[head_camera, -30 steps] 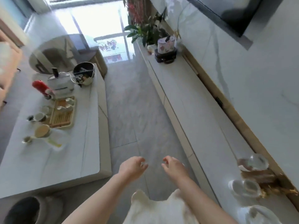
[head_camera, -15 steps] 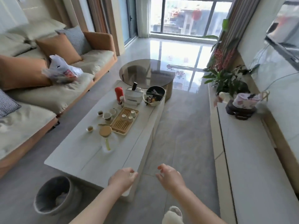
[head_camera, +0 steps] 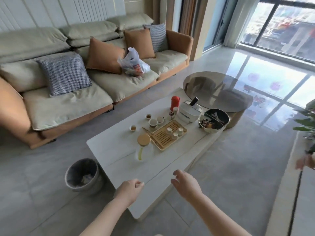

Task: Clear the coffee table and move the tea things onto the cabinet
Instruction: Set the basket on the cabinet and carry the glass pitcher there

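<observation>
Fingers first: my left hand (head_camera: 130,189) has its fingers curled loosely in and holds nothing; my right hand (head_camera: 186,185) has fingers relaxed and slightly apart, also holding nothing. Both hang over the near end of the coffee table surface (head_camera: 119,160), not touching anything on it.

Landmark = bamboo tea tray (head_camera: 166,134), mid-surface.
- On the tray: three small white cups (head_camera: 174,132), clustered at its far right end.
- Just near-left of the tray: glass pitcher with a round wooden lid (head_camera: 144,139), something yellow-green inside the glass.
- Left of the tray: small cup (head_camera: 133,128) with brown tea, standing alone.
- Far-left of the tray: a larger cup (head_camera: 153,123) beside a white lidded cup (head_camera: 160,119), plus another small cup (head_camera: 148,116) with tea beyond them.
- Beyond the tray: red canister (head_camera: 175,103), upright; a small white bottle (head_camera: 175,110) in front of it.
- Beyond-right of the tray: white boxy appliance (head_camera: 189,113) with a black handle sticking up.
- Right of that: metal bowl (head_camera: 214,120) with a divider, mixed bits inside, too small to tell what.
- Past all of it: round glass side table (head_camera: 213,87) overlapping the far end of the surface.

Off the surface, still relative to the tray: grey waste bin (head_camera: 83,176) on the floor near-left, liner inside. Sofa (head_camera: 68,99) far left with orange and checked cushions and a plastic bag (head_camera: 133,64) on the seat. Plant leaves (head_camera: 305,121) at the right frame edge. Cabinet edge at the far right is barely in frame; can't tell what's on it.
</observation>
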`<action>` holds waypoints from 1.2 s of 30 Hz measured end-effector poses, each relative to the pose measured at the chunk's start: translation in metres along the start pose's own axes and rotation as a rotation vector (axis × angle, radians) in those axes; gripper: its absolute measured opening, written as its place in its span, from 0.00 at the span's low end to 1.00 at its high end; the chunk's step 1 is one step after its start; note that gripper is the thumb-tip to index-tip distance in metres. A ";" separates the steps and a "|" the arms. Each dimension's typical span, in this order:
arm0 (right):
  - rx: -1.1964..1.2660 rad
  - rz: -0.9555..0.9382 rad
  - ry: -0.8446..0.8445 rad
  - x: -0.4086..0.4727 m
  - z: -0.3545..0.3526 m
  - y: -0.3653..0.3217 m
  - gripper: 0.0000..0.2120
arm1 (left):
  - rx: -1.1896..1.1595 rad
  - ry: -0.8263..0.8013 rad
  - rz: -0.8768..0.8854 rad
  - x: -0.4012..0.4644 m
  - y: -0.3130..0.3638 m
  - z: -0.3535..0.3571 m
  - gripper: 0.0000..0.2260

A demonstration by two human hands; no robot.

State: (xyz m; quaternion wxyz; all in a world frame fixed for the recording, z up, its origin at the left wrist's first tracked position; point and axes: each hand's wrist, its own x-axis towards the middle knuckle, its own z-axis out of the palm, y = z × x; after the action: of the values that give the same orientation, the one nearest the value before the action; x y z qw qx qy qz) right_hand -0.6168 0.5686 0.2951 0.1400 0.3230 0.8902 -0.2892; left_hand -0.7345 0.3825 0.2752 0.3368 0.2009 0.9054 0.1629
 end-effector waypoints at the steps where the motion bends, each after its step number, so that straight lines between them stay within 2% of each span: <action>1: -0.004 -0.010 -0.008 0.009 -0.003 -0.003 0.18 | -0.021 0.009 -0.016 0.006 -0.001 -0.003 0.18; 6: -0.031 -0.068 -0.032 0.067 -0.008 -0.025 0.18 | -0.090 0.035 -0.057 0.054 -0.005 -0.028 0.17; 12: 0.006 -0.049 -0.091 0.147 0.009 -0.058 0.19 | -0.201 0.017 -0.067 0.136 -0.014 -0.058 0.16; 15: 0.045 -0.023 -0.097 0.189 0.021 -0.066 0.20 | -0.241 0.022 -0.084 0.184 -0.020 -0.066 0.11; 20: 0.082 0.034 -0.120 0.252 0.048 -0.063 0.24 | -0.337 0.022 -0.163 0.258 -0.028 -0.057 0.19; 31: 0.134 0.084 -0.148 0.376 0.110 -0.049 0.39 | -0.401 0.070 -0.214 0.388 -0.022 -0.010 0.23; 36: 0.128 -0.007 -0.156 0.397 0.121 -0.043 0.39 | -0.390 0.047 -0.236 0.404 -0.020 -0.001 0.23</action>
State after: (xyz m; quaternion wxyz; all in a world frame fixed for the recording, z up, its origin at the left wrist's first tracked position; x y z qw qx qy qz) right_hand -0.9361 0.6644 0.0447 0.1869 0.3046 0.8574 -0.3703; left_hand -1.0204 0.5561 0.0468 0.3647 0.0208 0.8816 0.2988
